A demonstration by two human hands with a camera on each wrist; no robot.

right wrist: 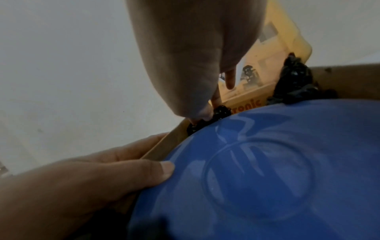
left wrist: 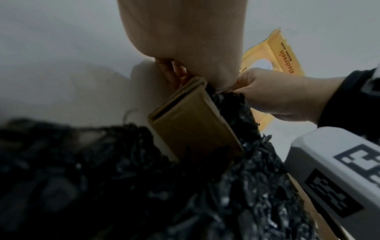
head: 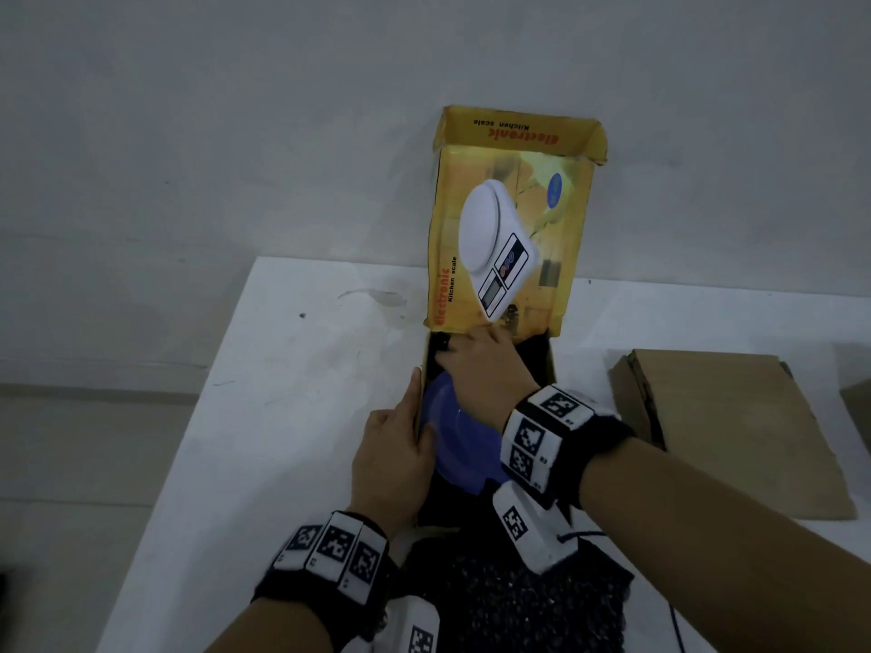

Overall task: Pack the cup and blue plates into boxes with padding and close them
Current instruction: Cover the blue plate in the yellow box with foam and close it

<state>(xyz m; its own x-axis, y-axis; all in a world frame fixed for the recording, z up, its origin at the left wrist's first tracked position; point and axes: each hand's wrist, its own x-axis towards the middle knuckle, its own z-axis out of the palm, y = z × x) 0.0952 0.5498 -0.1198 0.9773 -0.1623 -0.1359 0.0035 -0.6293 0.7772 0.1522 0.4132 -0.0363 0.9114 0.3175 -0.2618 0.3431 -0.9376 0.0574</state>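
Note:
A blue plate (head: pixel 452 431) (right wrist: pixel 267 170) lies in the yellow kitchen-scale box (head: pixel 509 247), whose lid stands upright at the far end. Black bubble-wrap padding (head: pixel 532 360) (left wrist: pixel 205 194) lines the box under the plate. My left hand (head: pixel 396 445) (right wrist: pixel 102 175) grips the box's left wall (left wrist: pixel 191 126), fingers outside and thumb inside against the plate's rim. My right hand (head: pixel 476 355) (right wrist: pixel 197 112) reaches over the plate to the far left corner and pinches the padding (right wrist: pixel 220 112) there. No cup is in view.
The box sits on a white table (head: pixel 283 393) against a grey wall. More black padding (head: pixel 518 596) hangs over the near end of the box. A flat brown cardboard box (head: pixel 726 431) lies to the right.

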